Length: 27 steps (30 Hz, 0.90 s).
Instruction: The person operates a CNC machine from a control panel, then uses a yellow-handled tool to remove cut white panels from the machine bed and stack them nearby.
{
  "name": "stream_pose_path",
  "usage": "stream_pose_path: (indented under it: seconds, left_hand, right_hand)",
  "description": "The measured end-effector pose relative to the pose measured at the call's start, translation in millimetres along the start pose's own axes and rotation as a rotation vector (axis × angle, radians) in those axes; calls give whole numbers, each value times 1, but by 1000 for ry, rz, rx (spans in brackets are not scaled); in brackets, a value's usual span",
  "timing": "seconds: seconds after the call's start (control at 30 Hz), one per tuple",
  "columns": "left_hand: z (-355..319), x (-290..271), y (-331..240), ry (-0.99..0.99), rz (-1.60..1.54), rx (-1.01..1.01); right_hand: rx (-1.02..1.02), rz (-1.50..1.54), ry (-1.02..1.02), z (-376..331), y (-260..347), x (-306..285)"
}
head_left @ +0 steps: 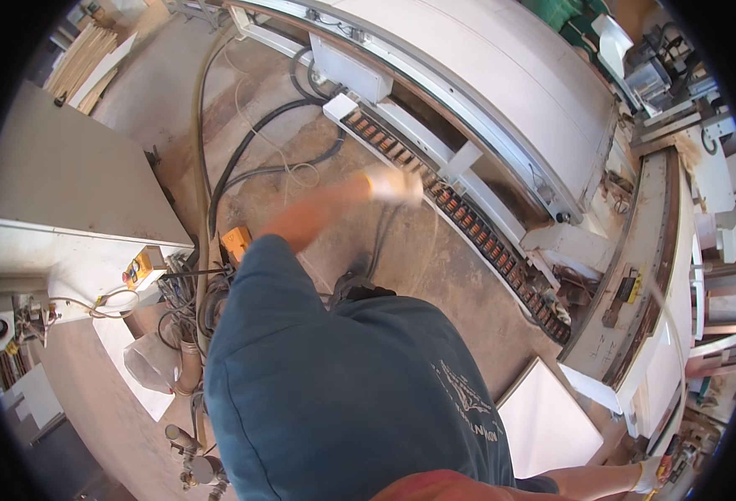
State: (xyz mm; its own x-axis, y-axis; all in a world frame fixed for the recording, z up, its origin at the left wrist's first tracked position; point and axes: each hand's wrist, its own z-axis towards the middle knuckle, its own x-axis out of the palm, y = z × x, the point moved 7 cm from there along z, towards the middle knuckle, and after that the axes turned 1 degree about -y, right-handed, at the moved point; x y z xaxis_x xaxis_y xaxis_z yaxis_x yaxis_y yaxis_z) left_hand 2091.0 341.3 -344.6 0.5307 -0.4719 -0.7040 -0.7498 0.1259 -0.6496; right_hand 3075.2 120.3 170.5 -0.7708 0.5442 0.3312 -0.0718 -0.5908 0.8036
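The long black segmented cable chain with orange between its links [481,237] is the landmark. The left hand [393,185], in a whitish, yellow-edged glove, is blurred beside the chain's upper half; I cannot tell whether it touches or how its fingers stand. The 2 hands are well apart: the gloved right hand [653,473] is beyond the chain's lower right end, beside a cluttered metal machine fitting [687,469], its grip too small to tell. Good handling here probably means keeping the left fingers out of the chain's gaps, feet clear of the black flexible hose [251,134] left of it, and knees off the flat white rectangular panel [549,422] below its lower end.
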Motion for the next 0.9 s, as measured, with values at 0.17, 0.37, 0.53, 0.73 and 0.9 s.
stream_pose_path:
  seconds: [0.17,0.37,0.53,0.73,0.9]
  left_hand:
    - [12,132,-102,529,439,281]
    - [7,-1,-333,-89,-239,844]
    - [-86,11,-422,342,-720,1370]
    - [-68,8,-363,266,-1515,797]
    - [-41,-17,-294,-689,-953,390]
  right_hand:
    - [40,223,298,6,52,108]
    - [467,568,1071,-162,-16,382]
    - [561,499,883,-356,-169,512]
    - [719,9,1182,-437,-205,546]
    - [-8,-731,876,-424,-179,496]
